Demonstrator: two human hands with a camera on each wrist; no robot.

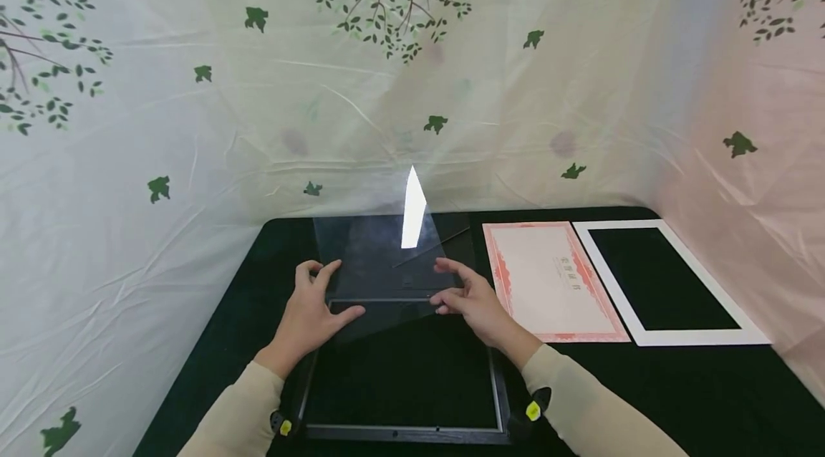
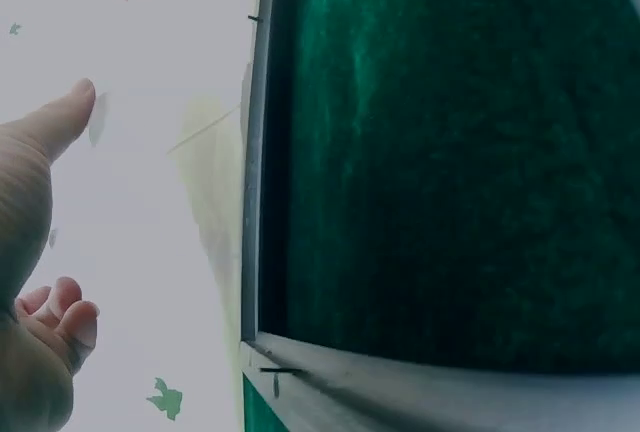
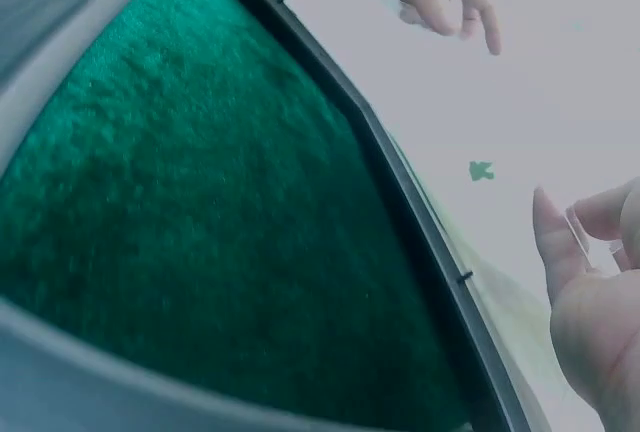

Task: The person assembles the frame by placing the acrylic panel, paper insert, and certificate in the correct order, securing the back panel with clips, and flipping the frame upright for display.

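Note:
A clear sheet (image 1: 374, 249) with a bright reflection is held raised and tilted over the far part of a dark picture frame (image 1: 406, 434) lying on the table. My left hand (image 1: 312, 314) grips the sheet near its left edge, thumb on the near side. At the opposite edge, my right hand (image 1: 473, 303) pinches it between thumb and fingers. That thin edge shows between the digits of the right hand (image 3: 605, 292) in the right wrist view. Small dark tabs stick out from the frame (image 2: 252, 202) in the left wrist view.
Right of the frame lies a certificate sheet (image 1: 535, 278) with a pink-red border. Beside it is a white rectangular mat (image 1: 696, 338) with a cut-out middle. Everything rests on a dark cloth-covered table (image 1: 238, 321), before a pale leaf-patterned curtain (image 1: 361, 99).

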